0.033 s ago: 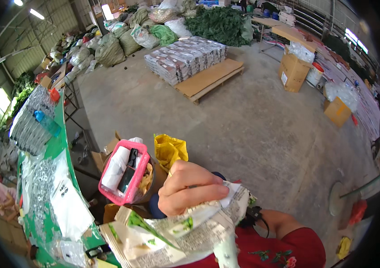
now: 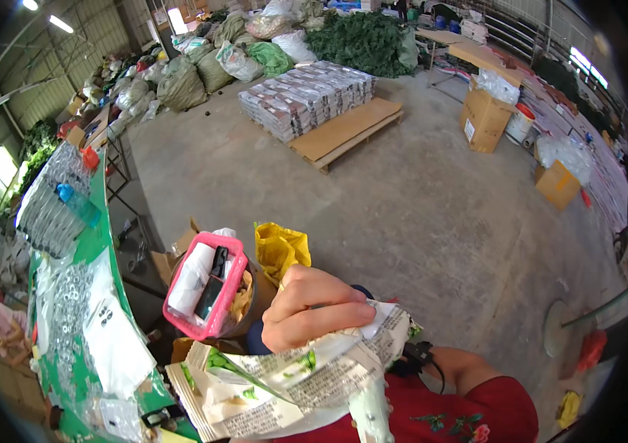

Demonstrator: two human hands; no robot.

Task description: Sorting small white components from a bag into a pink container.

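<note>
My right hand (image 2: 318,306) is closed, its fingers curled over a crumpled food wrapper (image 2: 277,399) in front of my chest. The wrapper is cream-coloured, with green pictures and small print, and has a crimped end at the left. From its lower right side a pale green-white piece (image 2: 370,413) sticks out toward me; its kind is not clear. On the wrist behind the wrapper sits a black strap (image 2: 421,358). Beyond the hand stands a pink-rimmed basket (image 2: 168,306) with a white roll and dark items, beside a yellow bag (image 2: 281,247). My left hand is out of sight.
At left a green table (image 2: 111,277) carries clear plastic pieces and a blue bottle (image 2: 78,204). A person in pink (image 2: 8,332) sits behind it. Ahead, a pallet (image 2: 351,133) bears stacked packs. Cartons (image 2: 485,122) stand at right; large sacks (image 2: 181,83) line the back.
The wrapper and the pale piece have shifted very slightly. My hand keeps its grip, and the surroundings look the same.
</note>
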